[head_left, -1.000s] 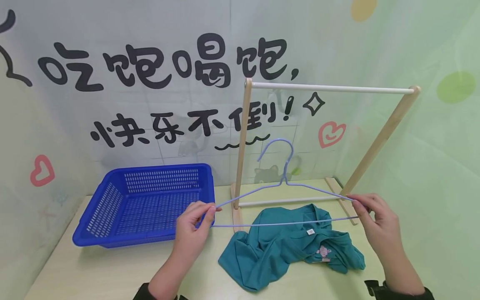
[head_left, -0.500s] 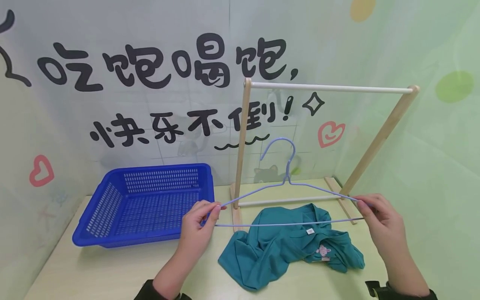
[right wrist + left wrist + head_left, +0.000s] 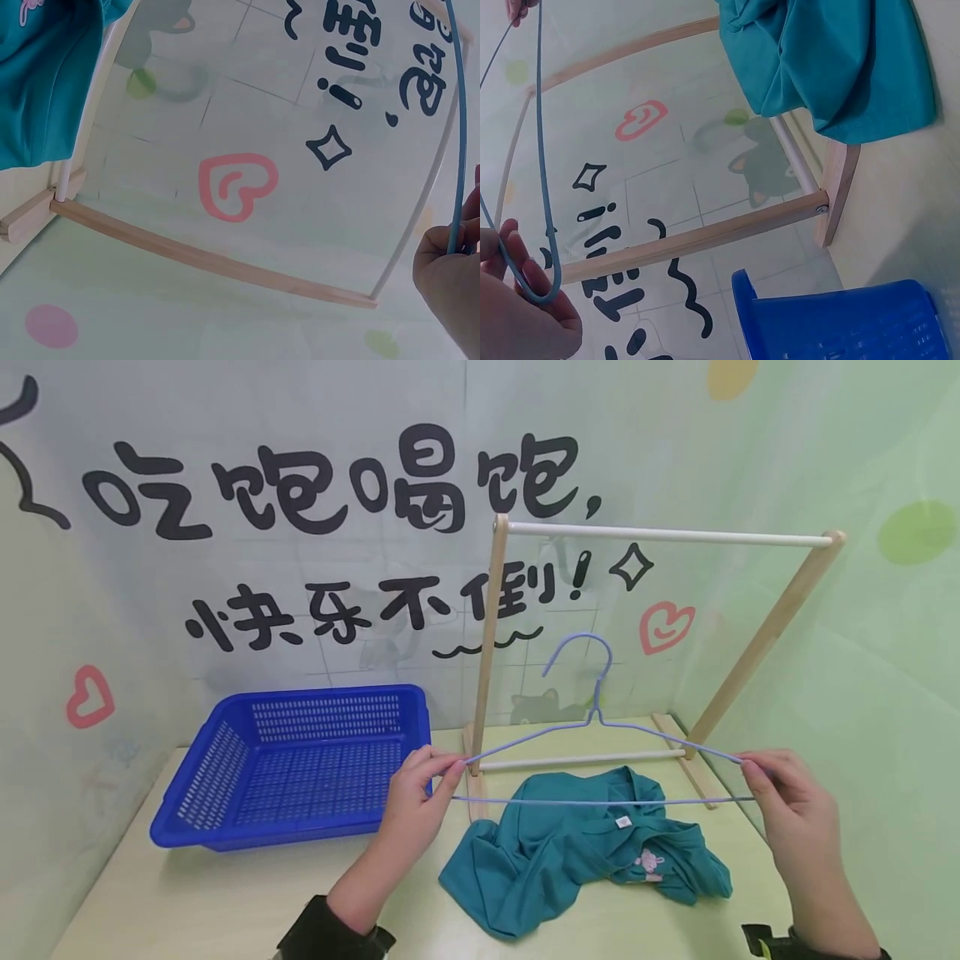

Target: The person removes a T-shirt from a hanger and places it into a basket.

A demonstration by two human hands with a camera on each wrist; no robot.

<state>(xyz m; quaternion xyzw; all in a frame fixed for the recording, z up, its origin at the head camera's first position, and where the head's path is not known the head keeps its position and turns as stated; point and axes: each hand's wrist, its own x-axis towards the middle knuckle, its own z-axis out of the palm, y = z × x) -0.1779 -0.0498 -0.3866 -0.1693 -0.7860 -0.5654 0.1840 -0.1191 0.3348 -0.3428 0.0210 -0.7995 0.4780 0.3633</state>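
A thin blue clothes hanger is held up in front of me by both hands, its hook pointing upward. My left hand pinches its left corner between thumb and fingers. At the opposite corner my right hand pinches it the same way. Below and behind the hanger's bottom bar, a teal garment lies crumpled on the table, with a white label and a small pink print on its front. In the left wrist view the hanger's rounded corner lies across the left fingers.
A wooden drying rack with a white top rail stands behind the garment. To the left, a blue plastic basket sits on the pale table. Printed wall sheets enclose the back and sides.
Both hands have shifted right together, carrying the hanger along and slightly up. The garment, basket and rack stay where they were; the head view turns a little.
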